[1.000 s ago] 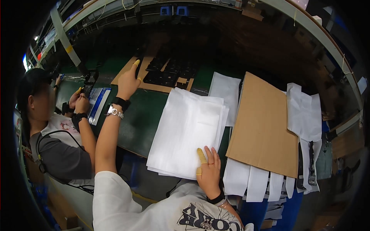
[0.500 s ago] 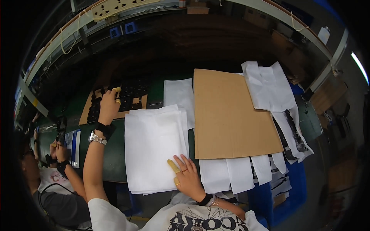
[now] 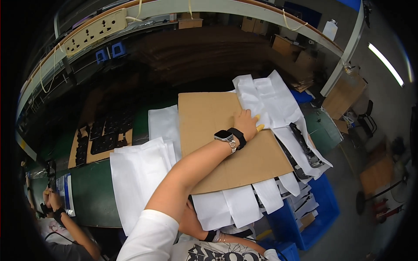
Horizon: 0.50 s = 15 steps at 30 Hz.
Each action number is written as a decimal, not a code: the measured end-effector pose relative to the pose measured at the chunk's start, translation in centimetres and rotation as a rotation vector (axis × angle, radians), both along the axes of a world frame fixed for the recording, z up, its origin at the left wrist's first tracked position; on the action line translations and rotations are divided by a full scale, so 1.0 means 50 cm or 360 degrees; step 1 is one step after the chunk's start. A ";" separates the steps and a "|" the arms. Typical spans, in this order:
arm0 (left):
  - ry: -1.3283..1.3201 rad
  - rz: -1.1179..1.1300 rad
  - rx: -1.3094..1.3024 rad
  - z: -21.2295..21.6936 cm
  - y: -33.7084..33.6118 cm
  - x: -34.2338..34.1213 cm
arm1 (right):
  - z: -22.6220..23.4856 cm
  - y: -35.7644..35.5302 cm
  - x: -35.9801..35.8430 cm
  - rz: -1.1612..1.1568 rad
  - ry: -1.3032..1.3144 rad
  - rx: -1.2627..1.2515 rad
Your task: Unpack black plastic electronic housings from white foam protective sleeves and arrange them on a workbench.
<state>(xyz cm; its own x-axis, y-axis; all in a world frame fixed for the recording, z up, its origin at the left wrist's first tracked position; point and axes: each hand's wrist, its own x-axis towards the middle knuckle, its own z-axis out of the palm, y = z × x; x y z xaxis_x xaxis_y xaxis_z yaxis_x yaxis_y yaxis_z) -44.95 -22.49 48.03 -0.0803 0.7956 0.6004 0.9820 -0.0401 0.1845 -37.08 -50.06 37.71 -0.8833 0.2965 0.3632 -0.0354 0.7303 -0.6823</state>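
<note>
My left arm stretches across a brown cardboard sheet (image 3: 209,113). At its right edge my left hand (image 3: 246,124), with yellow finger covers on thumb and a finger, is closed at the lower left corner of a crumpled white sheet (image 3: 272,104). My right hand (image 3: 191,222) lies low, partly under my left forearm, beside a stack of white sheets (image 3: 135,169); its fingers are hidden. White flaps (image 3: 246,206) hang out below the cardboard. Black moulded parts (image 3: 309,148) lie among the white sheeting on the right.
On the left, several black parts (image 3: 104,141) rest on a cardboard piece (image 3: 126,139). A blue bin (image 3: 324,213) stands below the bench at right. Another person's hands (image 3: 52,200) hold a black part at far left. A power strip (image 3: 93,32) hangs on the overhead frame.
My left hand has swung from the black parts on the left over to the white sheet on the right. My view has turned rightward, and my left arm now covers part of my right hand.
</note>
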 end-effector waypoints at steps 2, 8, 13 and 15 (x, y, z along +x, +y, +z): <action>0.0112 0.0227 -0.0505 0.003 0.016 0.005 | -0.008 0.003 -0.001 -0.0002 -0.0019 0.0050; 0.0193 0.0248 -0.0938 0.040 -0.113 -0.016 | 0.013 0.022 0.001 -0.0114 0.0053 0.0271; 0.0068 0.0238 -0.0788 0.007 -0.274 -0.079 | 0.027 0.021 0.002 -0.0080 0.0002 0.0265; 0.0121 0.0249 -0.0655 0.000 -0.314 -0.075 | 0.025 0.025 0.001 -0.0151 0.0037 0.0285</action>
